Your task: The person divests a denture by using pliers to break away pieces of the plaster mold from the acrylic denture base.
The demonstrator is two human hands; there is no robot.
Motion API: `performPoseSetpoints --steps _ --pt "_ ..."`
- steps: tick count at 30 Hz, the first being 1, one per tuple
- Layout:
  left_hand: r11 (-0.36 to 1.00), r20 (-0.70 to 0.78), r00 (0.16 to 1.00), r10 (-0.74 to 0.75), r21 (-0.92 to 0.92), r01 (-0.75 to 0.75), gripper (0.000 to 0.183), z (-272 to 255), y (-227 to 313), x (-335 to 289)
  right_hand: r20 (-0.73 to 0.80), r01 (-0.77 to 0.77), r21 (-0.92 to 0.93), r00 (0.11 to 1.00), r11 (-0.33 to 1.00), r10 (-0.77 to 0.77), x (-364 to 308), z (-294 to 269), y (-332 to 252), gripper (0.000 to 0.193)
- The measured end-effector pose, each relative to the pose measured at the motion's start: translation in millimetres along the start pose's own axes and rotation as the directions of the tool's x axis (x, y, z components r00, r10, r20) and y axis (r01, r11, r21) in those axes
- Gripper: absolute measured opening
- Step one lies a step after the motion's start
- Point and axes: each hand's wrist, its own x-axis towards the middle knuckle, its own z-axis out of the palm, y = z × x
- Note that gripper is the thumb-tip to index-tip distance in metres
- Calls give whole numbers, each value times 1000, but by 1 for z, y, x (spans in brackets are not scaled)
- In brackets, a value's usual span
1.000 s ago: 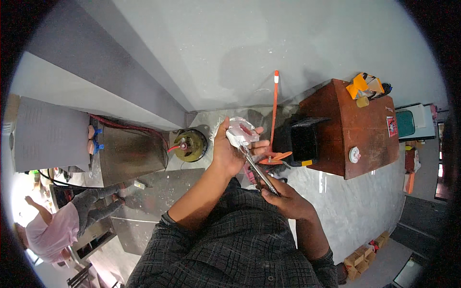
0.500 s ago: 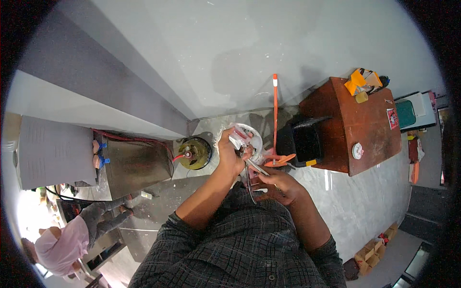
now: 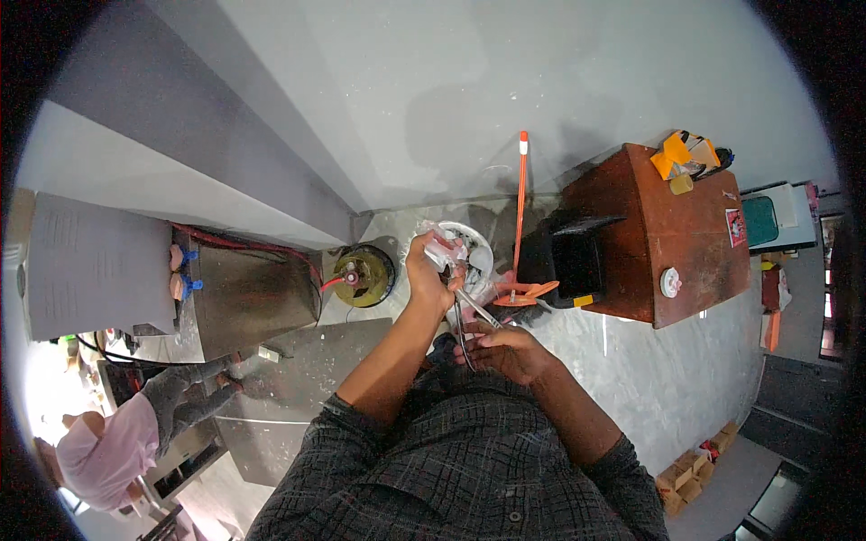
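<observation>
Indoors, the left hand [image 3: 428, 281] grasps a pale wrap [image 3: 442, 256] over the left edge of a white tub [image 3: 483, 261], while the right hand [image 3: 510, 353] grips a metal tool [image 3: 478, 308], its two arms parted. The left grip seems meant to steady the wrap at the tool's far end; the right hand's fingers apparently keep the arms apart. The tub perhaps sits there to catch scraps. Just right, an orange pole [image 3: 520, 207] appears propped against the wall [image 3: 388, 72] for support.
</observation>
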Motion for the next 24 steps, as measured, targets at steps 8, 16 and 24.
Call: performPoseSetpoints --steps 8,16,24 --pt "999 1 999 39 31 -39 33 5 -13 -1 -189 -48 -563 979 825 -72 -6 -3 -1 42" --pt "958 114 987 113 252 -138 51 41 -43 -3 -328 -98 -826 885 555 -331 -42 -24 -13 41" --pt "955 202 973 114 247 -164 64 41 -16 -12 -144 7 -961 843 278 -519 -72 -69 -3 56"
